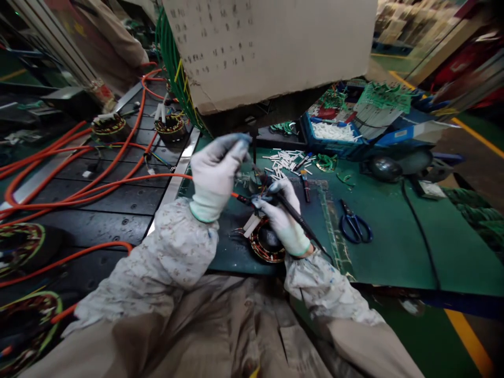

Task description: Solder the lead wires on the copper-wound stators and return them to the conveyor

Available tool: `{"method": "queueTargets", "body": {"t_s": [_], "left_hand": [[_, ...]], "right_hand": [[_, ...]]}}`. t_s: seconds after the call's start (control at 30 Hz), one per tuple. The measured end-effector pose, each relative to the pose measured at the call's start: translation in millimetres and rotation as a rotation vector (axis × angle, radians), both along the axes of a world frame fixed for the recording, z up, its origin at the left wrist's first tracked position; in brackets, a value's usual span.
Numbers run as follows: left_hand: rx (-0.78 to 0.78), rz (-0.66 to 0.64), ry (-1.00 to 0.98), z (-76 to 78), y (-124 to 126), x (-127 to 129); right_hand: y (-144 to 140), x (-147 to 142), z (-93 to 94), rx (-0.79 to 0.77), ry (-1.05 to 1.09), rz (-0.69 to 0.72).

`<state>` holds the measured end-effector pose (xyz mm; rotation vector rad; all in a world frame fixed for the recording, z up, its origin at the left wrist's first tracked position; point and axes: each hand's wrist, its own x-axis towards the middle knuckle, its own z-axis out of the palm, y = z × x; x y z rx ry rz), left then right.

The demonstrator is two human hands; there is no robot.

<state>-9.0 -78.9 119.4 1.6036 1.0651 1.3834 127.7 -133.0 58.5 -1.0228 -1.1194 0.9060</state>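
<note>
My left hand (216, 173), in a white glove with bluish fingertips, is raised above the bench with its thumb and fingers pinched together. What is in the pinch, if anything, is too blurred to make out. Lower and to the right, my gloved right hand (286, 218) is closed around a black pen-shaped tool (292, 210) with a cord trailing back. Thin wires and the black end of an orange cable (236, 196) meet at its fingertips. Directly beneath that hand lies a wound motor stator (258, 245) with white sleeves (251, 224) beside its copper windings, partly hidden.
Blue-handled scissors (356, 227) and a small brush (305, 185) lie on the green mat. Loose white tubes (286, 161) are scattered before a blue bin (334, 144). A big cardboard sheet (275, 47) hangs ahead. More stators (171, 127) and orange cables fill the left; another person's sleeve (114, 37) shows behind.
</note>
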Motion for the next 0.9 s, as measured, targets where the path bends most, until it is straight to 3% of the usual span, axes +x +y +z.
{"method": "queueTargets", "body": {"t_s": [0.07,0.13,0.2,0.23,0.43,0.63,0.9], "left_hand": [[-0.036,-0.123,0.123,2.6,5,-4],[-0.073,-0.352,0.306,-1.5,5,-4],[-0.115,-0.530,0.404,-10.1,2,-2],[-0.136,-0.560,0.394,-14.7,-1,-1],[-0.383,-0.466,0.134,-30.9,-16,3],[-0.444,-0.453,-0.014,-34.1,-16,5],[-0.456,-0.457,0.013,-34.1,-17,3]], "right_hand": [[1,9,6.9,0.054,-0.041,-0.107],[2,16,15.1,0.130,-0.073,-0.193],[5,21,21.5,0.179,-0.076,-0.190],[7,24,23.4,0.198,-0.075,-0.175],[19,40,23.9,0.338,-0.092,-0.364],[10,16,21.2,0.303,-0.086,-0.313],[11,9,17.9,0.291,-0.116,-0.302]]}}
